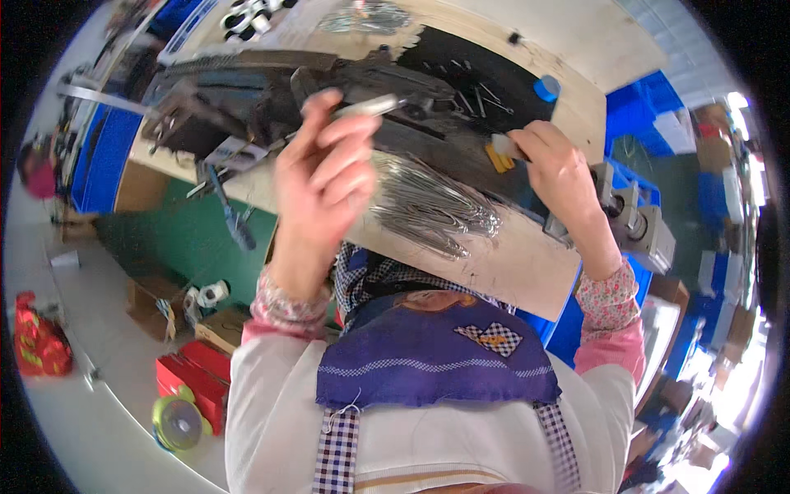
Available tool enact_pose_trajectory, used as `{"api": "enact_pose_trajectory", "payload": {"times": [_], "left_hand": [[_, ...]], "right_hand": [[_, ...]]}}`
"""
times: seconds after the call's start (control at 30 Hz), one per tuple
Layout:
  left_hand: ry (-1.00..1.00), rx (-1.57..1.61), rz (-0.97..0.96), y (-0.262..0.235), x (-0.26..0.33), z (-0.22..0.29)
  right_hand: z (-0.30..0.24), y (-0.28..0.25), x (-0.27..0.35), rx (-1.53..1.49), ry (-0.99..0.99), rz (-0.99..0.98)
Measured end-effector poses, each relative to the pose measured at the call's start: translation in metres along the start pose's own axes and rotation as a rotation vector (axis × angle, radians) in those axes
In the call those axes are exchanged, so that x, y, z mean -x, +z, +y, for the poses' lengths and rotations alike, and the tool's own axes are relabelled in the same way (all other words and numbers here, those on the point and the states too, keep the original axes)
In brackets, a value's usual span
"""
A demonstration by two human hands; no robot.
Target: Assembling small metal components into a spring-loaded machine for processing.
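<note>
My left hand [325,169], smeared by motion, is raised over the workbench with its fingers curled around a short pale rod [372,105]. The rod points right, toward a dark metal fixture [403,95]. Farther right, my right hand [559,169] has its fingertips pressed together on a small whitish piece [508,146], its kind unclear. A yellow block [498,158] lies right beside those fingertips. Between the hands, a bundle of thin shiny metal wires [436,206] rests on the bench near its front edge.
On a black mat [436,53] lie several small metal rods [481,99], with a blue round cap [546,88] at its edge. A blue-handled tool [234,218] hangs off the bench's left front. Blue bins [642,103] stand right; a red box [197,379] and green fan [179,421] sit lower left.
</note>
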State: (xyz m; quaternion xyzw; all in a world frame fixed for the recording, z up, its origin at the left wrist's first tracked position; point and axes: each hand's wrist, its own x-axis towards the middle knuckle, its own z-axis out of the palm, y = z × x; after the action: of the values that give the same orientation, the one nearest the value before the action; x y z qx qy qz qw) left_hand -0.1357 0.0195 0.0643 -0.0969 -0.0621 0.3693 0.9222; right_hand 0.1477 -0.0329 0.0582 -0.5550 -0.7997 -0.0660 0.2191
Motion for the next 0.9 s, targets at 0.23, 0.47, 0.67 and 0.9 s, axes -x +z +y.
{"api": "enact_pose_trajectory", "payload": {"times": [0.23, 0.47, 0.67, 0.9], "left_hand": [[-0.027, -2.156, 0.014, -0.017, 0.007, -0.037], [-0.073, -2.312, -0.192, -0.081, -0.122, -0.058], [0.264, -3.066, -0.206, -0.04, -0.111, -0.055], [1.197, -2.611, -0.205, -0.031, -0.06, -0.027]], "right_hand": [[0.031, 0.03, -0.041, 0.109, 0.057, -0.063], [0.045, -0.016, -0.021, -0.253, 0.015, -0.074], [0.036, 0.009, -0.013, -0.187, -0.183, 0.002], [0.026, 0.028, -0.035, -0.444, -0.144, 0.127]]}}
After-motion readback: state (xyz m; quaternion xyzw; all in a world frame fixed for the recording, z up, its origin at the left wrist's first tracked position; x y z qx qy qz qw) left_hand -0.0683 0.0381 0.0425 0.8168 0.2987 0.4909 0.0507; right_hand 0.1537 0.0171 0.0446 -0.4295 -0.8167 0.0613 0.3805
